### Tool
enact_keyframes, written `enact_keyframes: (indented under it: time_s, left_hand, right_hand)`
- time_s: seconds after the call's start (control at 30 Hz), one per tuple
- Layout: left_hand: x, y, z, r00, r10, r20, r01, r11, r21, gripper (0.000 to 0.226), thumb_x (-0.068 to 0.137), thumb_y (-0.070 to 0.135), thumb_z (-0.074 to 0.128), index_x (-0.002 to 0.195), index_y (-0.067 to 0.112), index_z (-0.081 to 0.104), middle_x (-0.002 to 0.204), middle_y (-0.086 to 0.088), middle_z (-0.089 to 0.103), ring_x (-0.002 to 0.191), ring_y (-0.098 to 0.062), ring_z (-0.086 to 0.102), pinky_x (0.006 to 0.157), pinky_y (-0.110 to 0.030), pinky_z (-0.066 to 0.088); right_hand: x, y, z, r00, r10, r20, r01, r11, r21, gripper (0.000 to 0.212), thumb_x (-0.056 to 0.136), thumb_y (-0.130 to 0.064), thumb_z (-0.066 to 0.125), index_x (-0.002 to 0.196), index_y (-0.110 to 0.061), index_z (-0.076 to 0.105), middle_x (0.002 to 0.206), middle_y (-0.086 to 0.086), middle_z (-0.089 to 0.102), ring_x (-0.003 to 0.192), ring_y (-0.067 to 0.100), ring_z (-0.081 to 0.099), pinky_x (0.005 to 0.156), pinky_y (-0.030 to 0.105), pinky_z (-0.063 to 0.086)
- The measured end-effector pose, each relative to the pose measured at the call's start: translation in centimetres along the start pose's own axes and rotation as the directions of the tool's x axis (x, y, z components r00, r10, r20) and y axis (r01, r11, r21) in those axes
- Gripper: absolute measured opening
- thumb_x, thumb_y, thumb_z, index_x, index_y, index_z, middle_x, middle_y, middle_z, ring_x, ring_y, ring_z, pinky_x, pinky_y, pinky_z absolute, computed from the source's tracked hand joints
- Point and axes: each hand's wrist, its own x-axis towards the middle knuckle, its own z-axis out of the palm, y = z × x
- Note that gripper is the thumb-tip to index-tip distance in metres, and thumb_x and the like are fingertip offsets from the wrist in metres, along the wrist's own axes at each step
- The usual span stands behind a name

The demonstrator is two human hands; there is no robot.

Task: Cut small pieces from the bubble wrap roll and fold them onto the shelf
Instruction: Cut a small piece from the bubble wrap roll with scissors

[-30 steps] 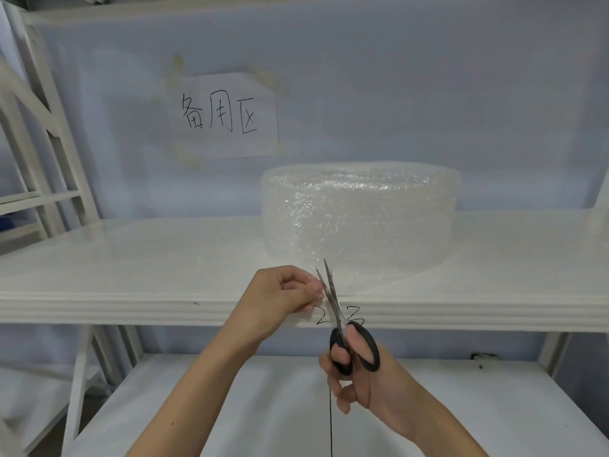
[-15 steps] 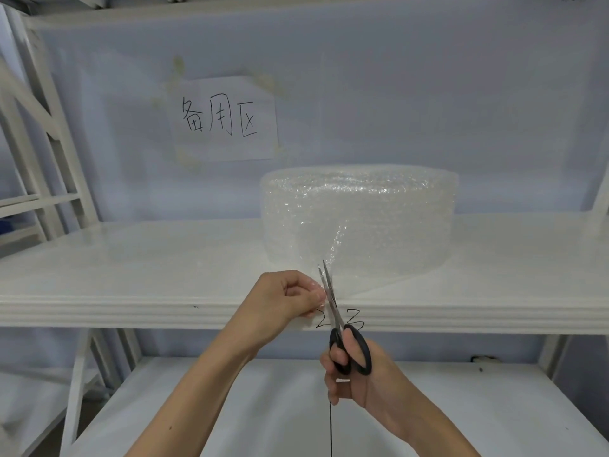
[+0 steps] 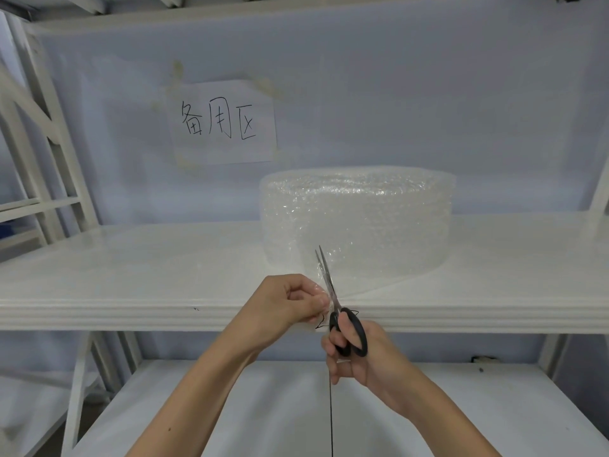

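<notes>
A clear bubble wrap roll lies flat on the white shelf, right of centre. Its loose end runs forward over the shelf's front edge. My left hand pinches that loose end at the edge, fingers closed on the film. My right hand grips black-handled scissors just right of the left hand. The blades point up and away into the loose film, nearly closed.
A paper sign with handwriting is taped to the back wall above the shelf. A lower white shelf lies under my arms. White frame posts stand at the left, another post at the far right.
The scissor blades have closed and pushed a little farther up into the loose film. My left hand keeps its pinch in nearly the same place. The roll has not moved.
</notes>
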Motion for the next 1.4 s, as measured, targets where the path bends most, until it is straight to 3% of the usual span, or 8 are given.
enact_keyframes:
  time_s: [0.23,0.33,0.43,0.67,0.77,0.9,1.07,1.4]
  left_hand:
    - [-0.1,0.8,-0.5,0.998,0.0,0.067,-0.001,1.0,0.017,0.008,0.087,0.012,0.072,0.09,0.004,0.073,0.084,-0.012,0.074,0.069,-0.012,0.066,0.071,-0.02,0.053]
    - [0.2,1.8,-0.9,1.0,-0.002,-0.015,0.002,1.0,-0.014,0.021,0.087,0.027,0.071,0.094,0.007,0.074,0.088,-0.009,0.078,0.077,-0.012,0.071,0.075,-0.022,0.057]
    - [0.8,2.7,-0.6,0.993,0.031,-0.11,-0.035,0.999,-0.035,0.033,0.088,0.039,0.067,0.09,0.006,0.074,0.084,-0.007,0.078,0.069,-0.011,0.068,0.072,-0.023,0.058]
    - [1.4,1.9,0.7,0.975,0.112,-0.192,-0.106,0.993,0.044,0.026,0.096,0.023,0.061,0.074,0.009,0.067,0.055,0.006,0.063,0.054,-0.009,0.057,0.055,-0.021,0.051]
    - [1.3,1.4,0.8,0.975,0.121,-0.186,-0.121,0.993,0.011,0.026,0.096,0.021,0.061,0.075,0.008,0.067,0.058,0.0,0.063,0.047,-0.009,0.052,0.054,-0.023,0.05]
    - [1.3,1.4,0.8,0.976,0.127,-0.174,-0.132,0.991,-0.018,0.025,0.096,0.022,0.061,0.076,0.008,0.069,0.058,0.0,0.063,0.049,-0.009,0.053,0.054,-0.021,0.049]
    - [1.4,1.5,0.6,0.978,0.138,-0.155,-0.142,0.99,-0.018,0.025,0.095,0.023,0.062,0.076,0.009,0.069,0.059,0.0,0.063,0.05,-0.008,0.053,0.056,-0.021,0.049]
    - [1.2,1.4,0.5,0.985,0.134,-0.112,-0.137,0.99,-0.021,0.024,0.095,0.021,0.062,0.075,0.009,0.068,0.06,-0.001,0.063,0.049,-0.008,0.053,0.056,-0.02,0.049]
  right_hand:
    - [-0.3,0.1,0.1,1.0,-0.011,-0.015,0.011,1.0,-0.011,0.041,0.067,-0.056,0.066,0.049,-0.021,0.058,0.062,0.005,0.05,0.05,0.022,0.051,0.056,0.033,0.048]
    - [-0.3,-0.2,0.1,1.0,-0.004,-0.03,0.004,1.0,-0.001,0.043,0.074,-0.054,0.066,0.048,-0.021,0.058,0.062,0.004,0.051,0.049,0.022,0.051,0.057,0.035,0.049]
    - [-0.3,-0.2,0.2,0.999,0.004,-0.032,-0.004,1.0,0.001,0.038,0.073,-0.049,0.062,0.047,-0.021,0.057,0.062,0.004,0.051,0.048,0.021,0.05,0.055,0.033,0.048]
    - [-0.1,0.0,0.2,1.0,0.01,-0.021,-0.01,1.0,0.006,0.042,0.074,-0.054,0.065,0.051,-0.021,0.056,0.063,0.005,0.051,0.049,0.022,0.051,0.055,0.034,0.048]
    - [0.1,-0.2,0.1,0.999,0.011,-0.033,-0.011,1.0,0.013,0.041,0.077,-0.05,0.06,0.056,-0.016,0.049,0.063,0.005,0.051,0.048,0.023,0.05,0.053,0.034,0.048]
    - [0.6,-0.5,0.1,1.0,-0.004,-0.023,0.003,0.999,-0.033,0.043,0.078,-0.052,0.059,0.048,-0.021,0.058,0.061,0.006,0.052,0.049,0.022,0.05,0.056,0.034,0.048]
    - [1.0,-0.2,0.1,0.999,-0.04,-0.027,0.039,0.999,-0.035,0.039,0.065,-0.057,0.067,0.051,-0.021,0.058,0.062,0.003,0.051,0.049,0.019,0.051,0.055,0.033,0.049]
    - [1.2,-0.4,0.5,0.998,-0.062,-0.023,0.062,0.998,-0.005,0.041,0.075,-0.051,0.062,0.047,-0.021,0.059,0.06,0.001,0.052,0.05,0.019,0.052,0.054,0.032,0.049]
